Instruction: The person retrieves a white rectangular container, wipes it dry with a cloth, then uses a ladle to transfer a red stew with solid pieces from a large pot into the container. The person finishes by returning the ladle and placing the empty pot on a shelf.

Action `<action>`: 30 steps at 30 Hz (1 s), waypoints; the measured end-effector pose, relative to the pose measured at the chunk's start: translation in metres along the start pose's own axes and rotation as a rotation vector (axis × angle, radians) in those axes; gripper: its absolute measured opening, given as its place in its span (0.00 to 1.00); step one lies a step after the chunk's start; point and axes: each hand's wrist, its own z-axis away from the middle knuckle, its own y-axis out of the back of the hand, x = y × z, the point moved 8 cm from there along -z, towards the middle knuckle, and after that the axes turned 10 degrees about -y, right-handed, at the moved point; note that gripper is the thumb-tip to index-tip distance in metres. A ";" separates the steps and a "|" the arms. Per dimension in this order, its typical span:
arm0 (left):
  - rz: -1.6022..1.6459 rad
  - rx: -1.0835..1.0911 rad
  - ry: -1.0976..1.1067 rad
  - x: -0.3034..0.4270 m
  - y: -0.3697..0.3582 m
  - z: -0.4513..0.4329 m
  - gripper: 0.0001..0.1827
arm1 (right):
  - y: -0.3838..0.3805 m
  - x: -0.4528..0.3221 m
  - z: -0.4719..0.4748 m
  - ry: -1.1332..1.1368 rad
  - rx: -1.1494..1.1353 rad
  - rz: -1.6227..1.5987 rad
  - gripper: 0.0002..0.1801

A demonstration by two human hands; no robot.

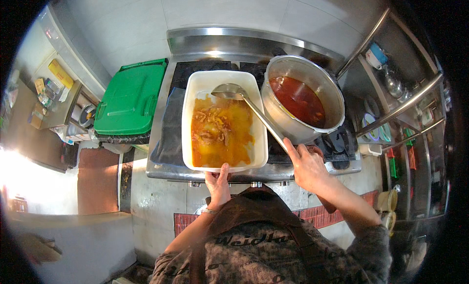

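With the thumb over its near rim, my left hand (218, 185) grips a white rectangular tub (188, 112). Inside the tub, pieces of what looks like cooked meat (212, 124) lie in a shallow orange-yellow oily liquid (238, 137). My right hand (307, 166) is closed around the handle of a metal ladle (267, 124), index finger stretched along it. The ladle's bowl is over the far part of the tub; what it contains is hidden. Right of the tub stands a deep metal pot (304, 132), partly filled with reddish-brown broth (295, 99).
Tub and pot are on a stainless-steel stove (166, 174) with a raised back panel (234, 42). A dark cloth (168, 137) lies left of the tub. Beyond it stands a green-lidded bin (132, 101). A metal rack (403, 101) with dishes rises on the right.
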 end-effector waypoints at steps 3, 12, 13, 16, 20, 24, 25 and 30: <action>-0.030 0.016 0.034 -0.002 0.001 0.002 0.19 | 0.009 0.006 0.010 0.128 0.185 -0.191 0.39; -0.059 0.029 -0.003 0.003 -0.003 0.004 0.17 | 0.042 0.060 0.040 -0.204 -0.508 -1.838 0.38; -0.070 0.029 0.011 0.003 -0.006 0.005 0.17 | 0.052 0.069 0.045 -0.236 -0.464 -1.841 0.39; -0.059 0.023 0.004 0.000 0.001 0.004 0.17 | 0.084 0.097 0.049 -0.247 -0.224 -1.652 0.40; -0.006 -0.002 -0.018 0.005 -0.003 0.005 0.20 | 0.095 0.149 0.037 -0.352 -0.040 -0.966 0.39; 0.027 -0.026 -0.010 -0.003 -0.007 0.005 0.22 | 0.092 0.195 0.009 -0.279 0.054 -0.092 0.41; 0.031 -0.023 -0.014 -0.004 -0.007 0.004 0.22 | 0.084 0.203 0.003 -0.278 0.038 -0.010 0.40; -0.007 0.039 -0.031 -0.001 -0.004 0.007 0.19 | 0.052 0.220 -0.026 -0.291 -0.138 0.270 0.37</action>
